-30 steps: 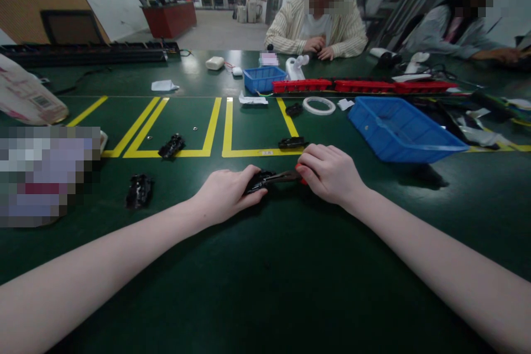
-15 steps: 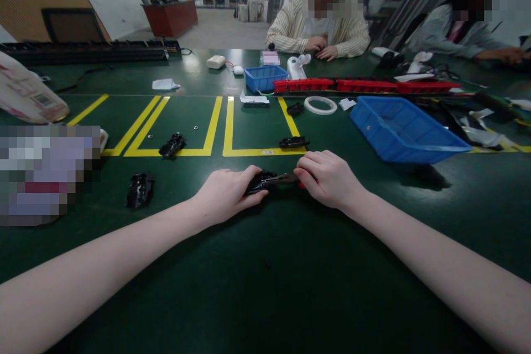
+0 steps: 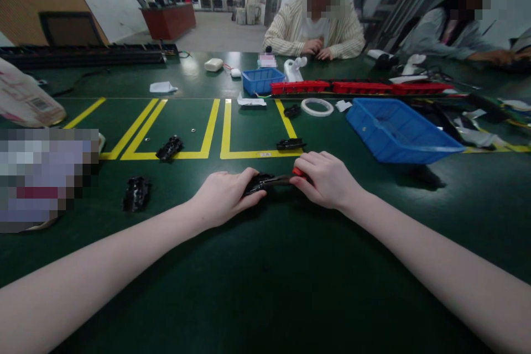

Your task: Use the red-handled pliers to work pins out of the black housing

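My left hand (image 3: 224, 194) pinches a small black plastic part (image 3: 258, 181) between thumb and fingers, just above the green table. From the other side, my right hand (image 3: 326, 180) is closed around a red-handled tool (image 3: 280, 180) with slim metal jaws, like pliers or scissors. The jaw tips reach onto the black part; exactly where they meet it is too dark to make out. Similar black parts lie around: one (image 3: 136, 193) left of my left forearm, another (image 3: 170, 147) on the yellow tape, and a third (image 3: 291, 144) beyond my right hand.
A large blue bin (image 3: 400, 133) stands at right, with a smaller blue bin (image 3: 262, 82) farther back. Red strips (image 3: 360, 87) lie across the table behind a white tape roll (image 3: 317, 107). A bag (image 3: 29, 97) sits at left. A person (image 3: 314, 27) sits opposite.
The red handle shows more between my right fingers, which have shifted slightly on it. Both hands stay at the black part. The whole view has shifted a little.
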The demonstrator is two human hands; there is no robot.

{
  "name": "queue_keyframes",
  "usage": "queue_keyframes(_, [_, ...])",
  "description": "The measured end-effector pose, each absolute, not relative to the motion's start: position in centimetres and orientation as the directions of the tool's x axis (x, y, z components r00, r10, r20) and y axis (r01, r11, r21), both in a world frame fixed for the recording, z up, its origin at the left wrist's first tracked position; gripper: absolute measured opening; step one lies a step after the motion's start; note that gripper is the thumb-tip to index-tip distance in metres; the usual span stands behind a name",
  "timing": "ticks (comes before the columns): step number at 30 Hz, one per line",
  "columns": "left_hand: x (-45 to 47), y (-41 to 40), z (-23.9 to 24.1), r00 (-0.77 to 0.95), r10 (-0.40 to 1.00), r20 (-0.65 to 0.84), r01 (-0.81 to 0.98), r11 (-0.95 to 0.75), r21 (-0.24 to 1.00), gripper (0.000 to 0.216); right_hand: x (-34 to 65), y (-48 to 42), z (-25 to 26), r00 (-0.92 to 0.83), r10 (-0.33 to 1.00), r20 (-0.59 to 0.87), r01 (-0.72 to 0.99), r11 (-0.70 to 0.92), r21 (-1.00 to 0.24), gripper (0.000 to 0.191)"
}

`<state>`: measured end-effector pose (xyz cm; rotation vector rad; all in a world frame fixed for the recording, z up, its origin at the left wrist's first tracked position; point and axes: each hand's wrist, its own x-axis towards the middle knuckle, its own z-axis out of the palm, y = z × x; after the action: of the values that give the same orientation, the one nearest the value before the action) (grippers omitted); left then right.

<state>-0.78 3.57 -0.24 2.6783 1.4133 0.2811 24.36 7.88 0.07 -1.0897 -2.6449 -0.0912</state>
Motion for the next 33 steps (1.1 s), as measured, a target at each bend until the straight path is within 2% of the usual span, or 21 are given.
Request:
queue_keyframes(4, [-0.7, 3.4, 0.0, 0.589, 0.8, 0.114, 0.789, -0.599, 0.137, 0.04, 24.6, 8.2, 0.1, -0.709, 0.648, 0.28, 0.666, 0.745, -0.039, 0.054])
queue_keyframes(8, [-0.7, 3.4, 0.1, 0.609, 0.785, 0.11, 0.776, -0.619, 0.122, 0.04, 24.5, 8.1, 0.1, -0.712, 0.65, 0.265, 0.661, 0.748, -0.058, 0.051])
queue_keyframes(15, [-0.6, 3.4, -0.3, 0.538, 0.835, 0.113, 0.825, -0.55, 0.134, 0.042, 23.7, 7.2, 0.0, -0.68, 0.68, 0.275, 0.698, 0.715, -0.042, 0.046])
queue_keyframes(17, [-0.5, 3.4, -0.3, 0.521, 0.845, 0.118, 0.837, -0.533, 0.123, 0.047, 23.2, 6.7, 0.0, -0.68, 0.681, 0.272, 0.7, 0.713, -0.034, 0.047])
queue_keyframes(21, [-0.4, 3.3, -0.3, 0.511, 0.849, 0.134, 0.851, -0.522, 0.057, 0.07, 22.3, 5.9, 0.0, -0.717, 0.645, 0.263, 0.666, 0.746, -0.017, 0.045])
queue_keyframes(23, [-0.5, 3.3, -0.2, 0.521, 0.841, 0.142, 0.844, -0.533, 0.056, 0.068, 22.3, 5.9, -0.1, -0.713, 0.645, 0.276, 0.667, 0.745, -0.018, 0.043])
queue_keyframes(33, [-0.8, 3.3, 0.0, 0.568, 0.81, 0.146, 0.79, -0.586, 0.181, 0.052, 23.4, 6.9, 0.1, -0.608, 0.731, 0.31, 0.71, 0.675, -0.199, 0.037])
